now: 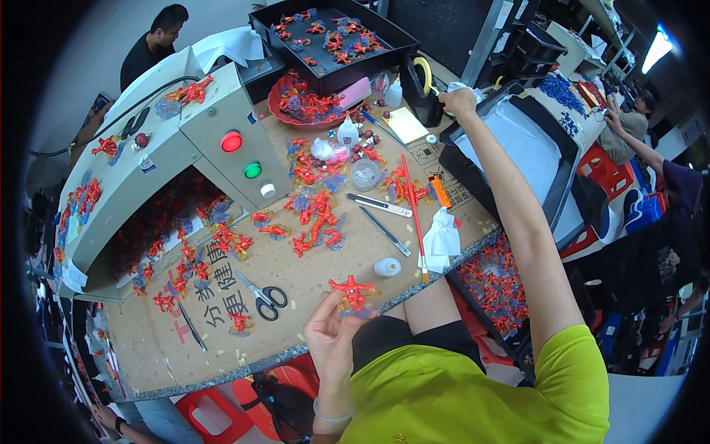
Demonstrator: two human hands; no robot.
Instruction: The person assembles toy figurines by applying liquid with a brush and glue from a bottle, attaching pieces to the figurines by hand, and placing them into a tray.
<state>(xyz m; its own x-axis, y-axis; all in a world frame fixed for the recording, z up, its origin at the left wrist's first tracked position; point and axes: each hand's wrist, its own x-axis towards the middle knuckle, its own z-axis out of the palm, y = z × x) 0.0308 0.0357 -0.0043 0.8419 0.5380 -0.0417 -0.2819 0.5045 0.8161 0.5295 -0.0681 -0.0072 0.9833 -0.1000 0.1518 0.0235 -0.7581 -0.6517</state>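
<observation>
My left hand (330, 334) is at the table's near edge, thumb and fingers closed round a small red figurine (353, 291) with clear yellow and bluish parts at its base. My right arm stretches far forward. My right hand (460, 102) is at the back right, beside a black holder with a yellow ring (423, 74), with a pale crumpled piece (479, 95) next to it. Its fingers look curled in, but what they hold is too small to make out. Many similar red figurines (318, 214) lie in the middle of the table.
A grey machine (214, 122) with coloured buttons stands at left, figurines on and inside it. Scissors (268, 302), a white bottle (387, 267), a red brush (411, 214) and a knife (379, 205) lie nearby. A black tray (325, 55), a red bowl (277, 107) and a lined bin (518, 140) stand farther back.
</observation>
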